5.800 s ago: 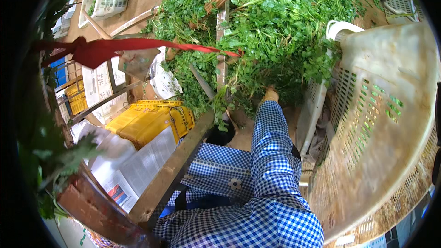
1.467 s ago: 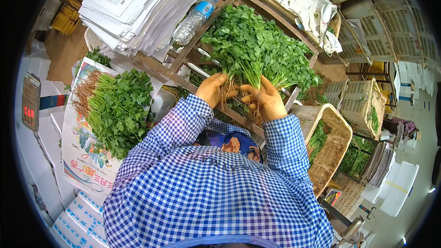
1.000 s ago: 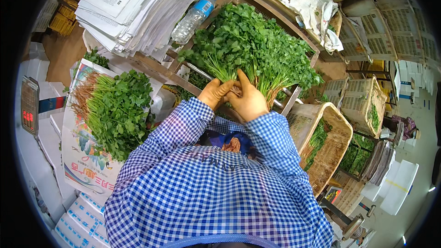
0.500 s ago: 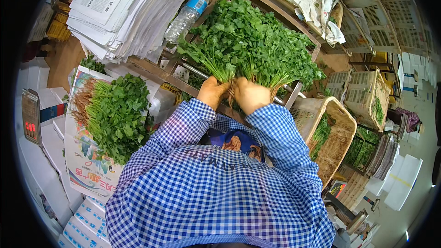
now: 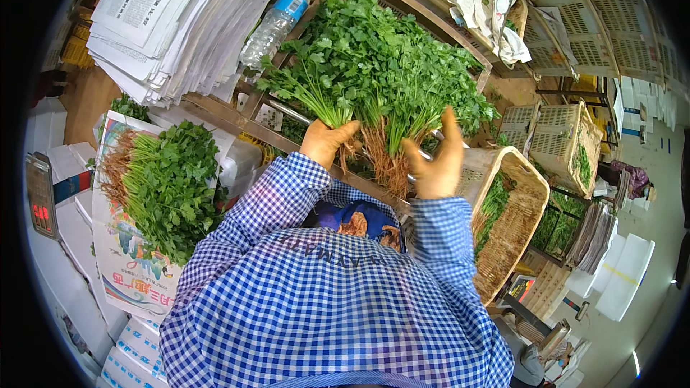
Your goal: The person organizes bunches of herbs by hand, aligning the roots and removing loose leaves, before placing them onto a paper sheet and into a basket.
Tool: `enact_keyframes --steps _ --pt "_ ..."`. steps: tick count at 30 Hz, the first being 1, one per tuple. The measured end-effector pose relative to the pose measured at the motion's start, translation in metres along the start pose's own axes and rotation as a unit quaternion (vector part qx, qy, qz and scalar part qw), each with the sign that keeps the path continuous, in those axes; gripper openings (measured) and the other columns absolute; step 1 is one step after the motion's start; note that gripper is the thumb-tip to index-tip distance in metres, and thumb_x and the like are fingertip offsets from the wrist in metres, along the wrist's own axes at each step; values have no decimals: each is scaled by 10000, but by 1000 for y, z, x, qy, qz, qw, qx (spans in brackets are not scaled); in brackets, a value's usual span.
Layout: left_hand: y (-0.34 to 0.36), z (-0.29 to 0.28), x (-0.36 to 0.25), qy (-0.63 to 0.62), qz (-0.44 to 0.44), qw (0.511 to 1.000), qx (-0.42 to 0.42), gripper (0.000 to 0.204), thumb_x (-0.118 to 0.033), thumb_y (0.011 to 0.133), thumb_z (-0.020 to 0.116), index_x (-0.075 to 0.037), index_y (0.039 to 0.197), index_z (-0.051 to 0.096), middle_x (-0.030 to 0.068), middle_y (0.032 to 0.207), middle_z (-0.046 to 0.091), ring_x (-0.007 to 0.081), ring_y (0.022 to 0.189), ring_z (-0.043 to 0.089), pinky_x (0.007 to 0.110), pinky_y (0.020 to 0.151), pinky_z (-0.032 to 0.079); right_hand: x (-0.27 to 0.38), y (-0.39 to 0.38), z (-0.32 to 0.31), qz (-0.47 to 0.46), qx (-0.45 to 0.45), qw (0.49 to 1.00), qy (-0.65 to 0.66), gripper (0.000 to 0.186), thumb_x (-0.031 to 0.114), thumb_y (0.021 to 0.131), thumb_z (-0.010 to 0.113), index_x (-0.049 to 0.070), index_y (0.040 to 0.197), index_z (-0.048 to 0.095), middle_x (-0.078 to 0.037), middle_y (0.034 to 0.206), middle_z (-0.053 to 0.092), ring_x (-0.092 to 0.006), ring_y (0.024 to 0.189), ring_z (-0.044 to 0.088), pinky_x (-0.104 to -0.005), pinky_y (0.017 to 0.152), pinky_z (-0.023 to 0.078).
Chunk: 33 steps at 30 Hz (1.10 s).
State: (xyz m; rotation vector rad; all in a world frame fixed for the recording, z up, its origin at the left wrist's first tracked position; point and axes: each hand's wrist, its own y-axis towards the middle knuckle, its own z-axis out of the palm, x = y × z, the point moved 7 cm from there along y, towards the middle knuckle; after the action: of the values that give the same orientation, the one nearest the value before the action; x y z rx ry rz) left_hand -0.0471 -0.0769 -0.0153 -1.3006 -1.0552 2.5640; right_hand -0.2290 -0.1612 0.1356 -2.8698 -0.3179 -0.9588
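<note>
A large heap of leafy cilantro (image 5: 402, 65) lies on a brown metal rack (image 5: 223, 109) in front of me, its reddish roots toward my body. My left hand (image 5: 325, 144) is closed around the stems of a small bunch of cilantro (image 5: 313, 97) at the heap's left side. Just right of the heap's hanging roots, my right hand (image 5: 437, 164) is open, thumb and fingers spread, with nothing visible in it. Another cilantro bunch (image 5: 176, 179) rests on a printed newspaper sheet (image 5: 136, 280) to my left, roots pointing left.
A tall newspaper stack (image 5: 180, 21) and a clear plastic bottle (image 5: 269, 32) stand at the back left. At far left is a scale with a red display (image 5: 41, 197). Right of me sits a wicker-like basket (image 5: 514, 223) with greens inside; slatted crates (image 5: 560, 140) stand beyond.
My right hand has moved right, away from my left hand, and opened. The heap's roots now show between the hands. My left hand keeps hold of its stems. The view has shifted slightly.
</note>
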Motion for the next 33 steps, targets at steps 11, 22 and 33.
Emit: enact_keyframes --steps 11,22,33 --pt "-40 -15 -46 -80 -6 996 40 266 -82 942 607 68 1153 545 192 1036 697 71 458 392 210 397 321 -70 43 24 2 -66 997 33 598 131 805 785 66 1338 522 -178 1429 487 -323 1307 478 -403 1125 375" --pt "-33 0 -26 122 -50 991 -30 470 -194 868 735 60 1201 519 114 932 658 103 530 529 221 442 477 -92 45 41 141 -57 968 199 566 96 901 695 44 1409 451 -230 1442 447 -325 1360 413 -408 1137 330" --pt "-21 32 -19 53 -30 998 -12 257 -156 857 726 31 1014 644 74 829 680 131 595 603 306 571 548 -73 39 30 161 -85 961 208 557 32 871 693 -8 1380 471 -210 1393 492 -319 1278 502 -390 1106 392"
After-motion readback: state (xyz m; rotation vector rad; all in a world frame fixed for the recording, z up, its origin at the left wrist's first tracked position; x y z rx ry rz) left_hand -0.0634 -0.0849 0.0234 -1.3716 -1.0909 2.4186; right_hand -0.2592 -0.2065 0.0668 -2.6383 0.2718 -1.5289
